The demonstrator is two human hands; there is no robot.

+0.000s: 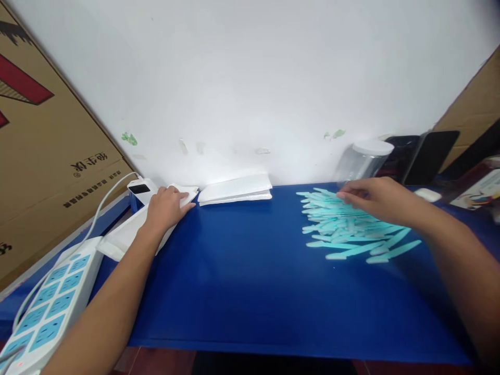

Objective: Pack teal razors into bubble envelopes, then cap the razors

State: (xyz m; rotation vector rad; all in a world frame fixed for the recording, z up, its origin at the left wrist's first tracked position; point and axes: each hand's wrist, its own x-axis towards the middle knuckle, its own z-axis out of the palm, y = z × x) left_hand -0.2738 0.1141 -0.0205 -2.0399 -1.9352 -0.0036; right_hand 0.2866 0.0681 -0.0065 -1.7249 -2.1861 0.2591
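My left hand (166,208) rests on a flat white paper-like packet (127,232) at the left side of the table. Its thumb is spread away from the fingers, and the fingertips are partly hidden behind the hand. On the right, my right hand (369,194) is over the far edge of a loose pile of slim turquoise sticks (347,221). These have pale, blade-like ends and resemble eyebrow razors. The thumb and fingers of that hand are pinched together; whatever is between them cannot be made out.
Folded white packets (236,190) lie against the wall. A power strip (50,307) and a small box-shaped device (140,192) with a cable stand left. A lidded clear jar (367,156) and a dark phone-like slab (432,156) are behind the pile. Cardboard (50,130) flanks the blue table (250,297).
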